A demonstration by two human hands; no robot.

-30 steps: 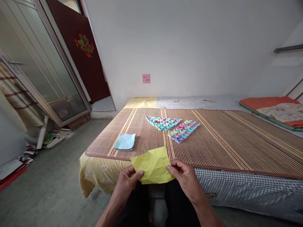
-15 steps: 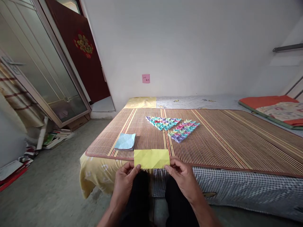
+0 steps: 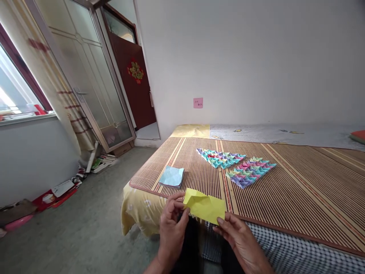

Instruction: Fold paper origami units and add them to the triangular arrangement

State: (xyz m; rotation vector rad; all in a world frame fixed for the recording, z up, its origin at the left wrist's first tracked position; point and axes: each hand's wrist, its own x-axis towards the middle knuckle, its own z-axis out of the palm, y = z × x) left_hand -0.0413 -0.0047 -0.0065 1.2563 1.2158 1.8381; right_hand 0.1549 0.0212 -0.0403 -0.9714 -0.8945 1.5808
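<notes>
A creased yellow paper, folded into a rectangle, is held over the near edge of the bed between both my hands. My left hand pinches its left end with thumb and fingers. My right hand grips its lower right corner. Beyond it on the striped bamboo mat lies a small stack of square papers with a light blue sheet on top. Farther back lie two flat clusters of folded coloured paper pieces, one mostly teal, one pink, green and purple.
The mat covers a bed with a yellow sheet at its near corner and a checked cloth on the right. A glass door and dark red door stand at left. Books and clutter lie on the floor.
The open yellow sheet has been folded in half into a rectangle. My head has turned left, so the bed and papers sit further right in view and a window shows at left.
</notes>
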